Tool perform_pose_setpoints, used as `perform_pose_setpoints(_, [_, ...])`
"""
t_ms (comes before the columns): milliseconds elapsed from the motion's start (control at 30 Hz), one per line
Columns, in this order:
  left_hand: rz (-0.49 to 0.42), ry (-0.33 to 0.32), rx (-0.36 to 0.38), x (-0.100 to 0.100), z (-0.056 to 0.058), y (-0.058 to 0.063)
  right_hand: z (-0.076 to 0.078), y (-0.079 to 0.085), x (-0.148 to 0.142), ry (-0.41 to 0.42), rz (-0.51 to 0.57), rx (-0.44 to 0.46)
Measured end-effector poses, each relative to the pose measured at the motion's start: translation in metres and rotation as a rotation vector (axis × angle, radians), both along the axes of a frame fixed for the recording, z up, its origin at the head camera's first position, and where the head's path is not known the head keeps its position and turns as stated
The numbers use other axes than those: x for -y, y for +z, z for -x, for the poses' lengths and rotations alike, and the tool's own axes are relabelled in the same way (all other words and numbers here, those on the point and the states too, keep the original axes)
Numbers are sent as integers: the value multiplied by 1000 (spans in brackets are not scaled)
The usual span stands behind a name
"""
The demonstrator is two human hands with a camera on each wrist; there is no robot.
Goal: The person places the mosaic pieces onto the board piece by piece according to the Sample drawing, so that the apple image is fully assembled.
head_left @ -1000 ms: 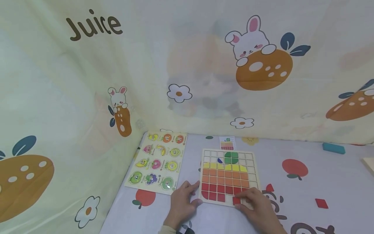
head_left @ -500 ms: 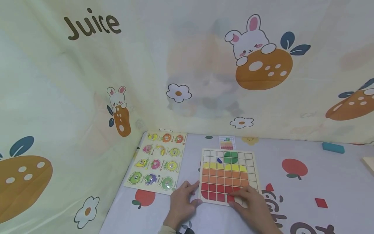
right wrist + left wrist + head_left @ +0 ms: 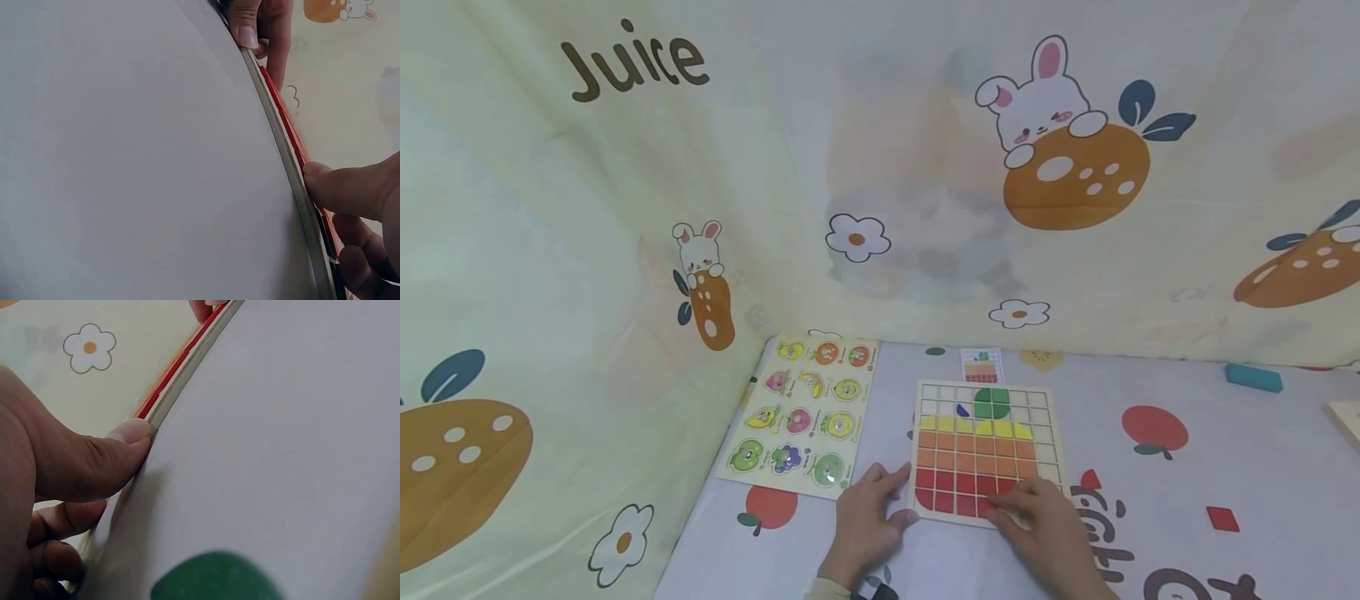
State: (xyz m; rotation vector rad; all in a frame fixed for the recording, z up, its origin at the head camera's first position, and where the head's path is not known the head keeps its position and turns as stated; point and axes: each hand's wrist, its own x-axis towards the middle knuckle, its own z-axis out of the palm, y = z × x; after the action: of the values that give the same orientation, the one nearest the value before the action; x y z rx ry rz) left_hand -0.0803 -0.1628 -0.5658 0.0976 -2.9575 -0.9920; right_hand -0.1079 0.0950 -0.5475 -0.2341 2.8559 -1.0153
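A pale wooden grid board (image 3: 1043, 408) lies before me, bearing rows of red, orange and yellow tiles, plus green tiles and a blue piece higher up. My left hand (image 3: 868, 512) grips its near left corner, index finger at the left side and thumb (image 3: 128, 434) against the front edge. My right hand (image 3: 1052, 529) is over the near right part of the board. Its thumb and fingers pinch a red tile (image 3: 983, 507) in the bottom row, close against the neighbouring red tiles. The right hand covers the board's near right corner.
A fruit puzzle board (image 3: 805, 400) stands to the left. Behind the grid board lies a small pattern card (image 3: 982, 367). Two loose red tiles, one rounded (image 3: 1090, 480) and one square (image 3: 1222, 518), lie to the right. A teal block (image 3: 1253, 377) sits at the far right.
My right hand has slid left along the bottom row with the red tile, closing the gap to the tiles beside it. The left hand stays at the board's corner.
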Motion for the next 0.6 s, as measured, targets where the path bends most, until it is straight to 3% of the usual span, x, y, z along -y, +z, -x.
perform_pose_setpoints(167, [-7, -2, 1, 0, 0, 0, 0, -1, 1, -10, -6, 0])
perform_pose_setpoints(333, [-15, 3, 11, -1, 2, -1, 6, 0, -13, -13, 62, 16])
perform_pose_setpoints(500, [-15, -1, 21, -1, 2, 0, 16, 11, -54, -77, 44, -23])
perform_pose_setpoints(600, [-9, 1, 24, 0, 1, 0, 25, 16, -91, -188, -20, 22])
